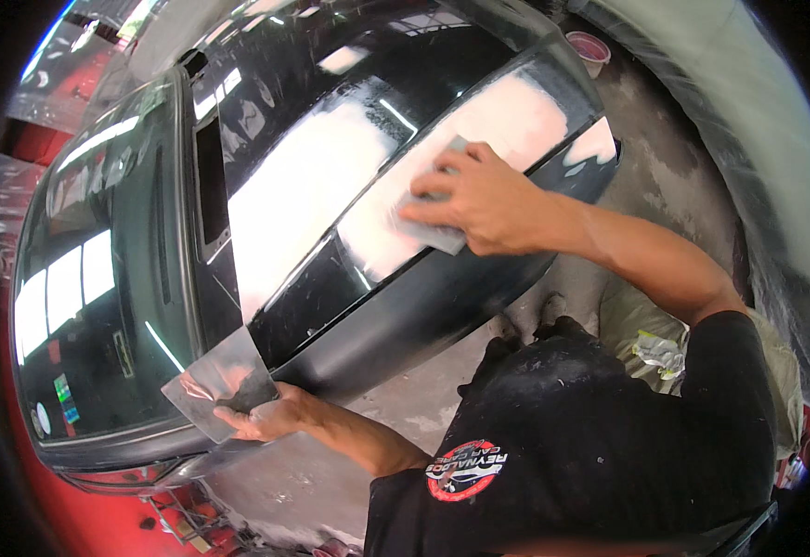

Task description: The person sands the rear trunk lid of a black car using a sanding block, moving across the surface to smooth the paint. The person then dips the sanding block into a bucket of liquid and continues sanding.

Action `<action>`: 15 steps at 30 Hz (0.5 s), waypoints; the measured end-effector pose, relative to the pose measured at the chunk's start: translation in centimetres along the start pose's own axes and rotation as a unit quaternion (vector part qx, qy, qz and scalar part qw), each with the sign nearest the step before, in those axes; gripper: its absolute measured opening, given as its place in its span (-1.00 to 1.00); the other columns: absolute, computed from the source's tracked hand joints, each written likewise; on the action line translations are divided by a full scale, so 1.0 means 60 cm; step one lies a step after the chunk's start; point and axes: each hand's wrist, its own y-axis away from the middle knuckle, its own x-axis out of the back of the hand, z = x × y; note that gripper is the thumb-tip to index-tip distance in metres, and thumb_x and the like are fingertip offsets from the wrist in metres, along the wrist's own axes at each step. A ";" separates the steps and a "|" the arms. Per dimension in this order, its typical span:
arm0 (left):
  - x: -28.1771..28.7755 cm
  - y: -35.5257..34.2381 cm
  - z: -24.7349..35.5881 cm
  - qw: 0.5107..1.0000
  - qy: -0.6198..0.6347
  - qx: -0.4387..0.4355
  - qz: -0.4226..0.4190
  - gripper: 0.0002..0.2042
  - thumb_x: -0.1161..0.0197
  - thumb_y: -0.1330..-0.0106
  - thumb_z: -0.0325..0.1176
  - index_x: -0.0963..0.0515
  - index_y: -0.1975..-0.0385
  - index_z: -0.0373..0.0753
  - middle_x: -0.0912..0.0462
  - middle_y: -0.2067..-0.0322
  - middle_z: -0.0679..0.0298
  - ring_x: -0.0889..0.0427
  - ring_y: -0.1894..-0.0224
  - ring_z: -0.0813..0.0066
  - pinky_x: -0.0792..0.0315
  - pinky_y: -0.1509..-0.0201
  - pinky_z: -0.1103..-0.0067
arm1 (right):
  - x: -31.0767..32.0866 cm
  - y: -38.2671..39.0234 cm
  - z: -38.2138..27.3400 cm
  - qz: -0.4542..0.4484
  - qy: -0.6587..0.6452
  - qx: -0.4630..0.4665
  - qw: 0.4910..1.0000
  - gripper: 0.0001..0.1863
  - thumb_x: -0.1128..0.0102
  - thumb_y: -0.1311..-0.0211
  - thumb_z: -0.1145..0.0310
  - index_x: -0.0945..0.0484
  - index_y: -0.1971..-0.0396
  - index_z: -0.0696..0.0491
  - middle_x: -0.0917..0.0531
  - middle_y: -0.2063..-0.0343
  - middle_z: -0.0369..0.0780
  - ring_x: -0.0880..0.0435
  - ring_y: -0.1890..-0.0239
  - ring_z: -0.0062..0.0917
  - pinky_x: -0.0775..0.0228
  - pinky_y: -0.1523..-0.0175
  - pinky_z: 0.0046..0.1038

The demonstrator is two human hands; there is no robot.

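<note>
Holding thin grey sheets (202,382) (447,239), hands (270,417) (479,200) span glossy bodywork (317,283).

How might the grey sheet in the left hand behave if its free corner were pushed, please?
The grey sheet looks thin, so it would probably be light and bend under a push. It spreads fairly flat beyond the left hand, which suggests some stiffness rather than outright floppiness. Its shiny face might make it a little slippery.

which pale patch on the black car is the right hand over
The middle patch, where the right hand holds a grey sheet; the larger patch left of it and the small corner patch have no hand over them.
</note>
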 end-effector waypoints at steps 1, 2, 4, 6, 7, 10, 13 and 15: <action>-0.003 0.002 0.004 1.000 0.002 -0.002 -0.002 -0.58 -0.30 -0.21 -0.28 -0.45 -0.01 -0.39 -0.47 -0.04 0.06 -0.55 -0.07 0.17 -0.61 -0.07 0.23 | 0.001 0.021 -0.004 -0.006 -0.004 0.011 1.000 -0.38 -0.31 0.01 0.38 -0.48 -0.16 -0.25 -0.50 -0.10 -0.31 -0.41 -0.16 -0.30 -0.22 -0.15 -0.06; -0.005 0.006 0.008 1.000 0.010 -0.005 0.001 -0.56 -0.32 -0.19 -0.31 -0.44 -0.01 -0.40 -0.50 -0.01 0.04 -0.57 -0.04 0.15 -0.62 -0.06 0.23 | 0.003 0.045 -0.007 -0.002 -0.004 0.024 1.000 -0.35 -0.33 0.04 0.38 -0.48 -0.16 -0.26 -0.49 -0.11 -0.32 -0.40 -0.17 -0.31 -0.21 -0.17 -0.05; -0.009 0.011 0.013 1.000 0.018 -0.007 -0.017 -0.56 -0.31 -0.20 -0.32 -0.43 -0.03 -0.40 -0.49 -0.02 0.04 -0.55 -0.06 0.16 -0.61 -0.07 0.24 | 0.007 0.083 -0.005 0.005 -0.005 0.047 0.999 -0.24 -0.40 0.16 0.41 -0.46 -0.19 -0.29 -0.48 -0.12 -0.33 -0.37 -0.20 -0.31 -0.15 -0.24 -0.06; -0.012 0.015 0.015 1.000 0.012 -0.009 -0.015 -0.55 -0.30 -0.21 -0.32 -0.43 -0.05 -0.40 -0.49 -0.03 0.05 -0.54 -0.08 0.16 -0.60 -0.08 0.23 | 0.012 0.108 0.005 0.002 -0.008 0.047 0.999 -0.24 -0.40 0.17 0.42 -0.47 -0.19 -0.29 -0.48 -0.12 -0.33 -0.37 -0.22 -0.30 -0.14 -0.27 -0.08; -0.014 0.016 0.014 1.000 0.002 -0.009 -0.007 -0.55 -0.30 -0.21 -0.32 -0.43 -0.05 -0.40 -0.49 -0.03 0.06 -0.54 -0.08 0.17 -0.59 -0.09 0.22 | 0.016 0.119 0.010 0.000 -0.010 0.049 0.999 -0.23 -0.40 0.17 0.43 -0.47 -0.19 -0.29 -0.48 -0.12 -0.33 -0.36 -0.23 -0.30 -0.13 -0.28 -0.08; -0.017 0.016 0.016 1.000 -0.007 -0.003 0.001 -0.56 -0.24 -0.25 -0.33 -0.44 -0.09 -0.39 -0.50 -0.06 0.09 -0.54 -0.08 0.18 -0.55 -0.14 0.20 | 0.036 0.143 0.034 -0.033 0.015 0.029 0.999 -0.27 -0.36 0.14 0.46 -0.49 -0.17 -0.29 -0.48 -0.13 -0.31 -0.37 -0.23 -0.30 -0.13 -0.30 -0.11; -0.015 0.025 0.036 0.984 -0.163 -0.046 -0.062 -0.57 -0.16 -0.31 -0.31 -0.43 -0.14 -0.39 -0.51 -0.09 0.08 -0.56 -0.07 0.20 -0.51 -0.17 0.21 | 0.073 0.168 0.056 -0.044 0.013 -0.016 0.999 -0.26 -0.33 0.13 0.52 -0.48 -0.19 -0.25 -0.47 -0.15 -0.25 -0.38 -0.24 -0.28 -0.13 -0.32 -0.08; -0.016 0.052 0.054 0.978 -0.152 0.038 -0.135 -0.58 -0.14 -0.33 -0.32 -0.44 -0.14 -0.40 -0.52 -0.08 0.07 -0.57 -0.06 0.21 -0.52 -0.15 0.24 | 0.103 0.169 0.068 0.078 -0.049 -0.062 0.994 -0.27 -0.36 0.10 0.45 -0.46 -0.22 -0.16 -0.47 -0.16 -0.21 -0.38 -0.25 -0.22 -0.13 -0.34 -0.05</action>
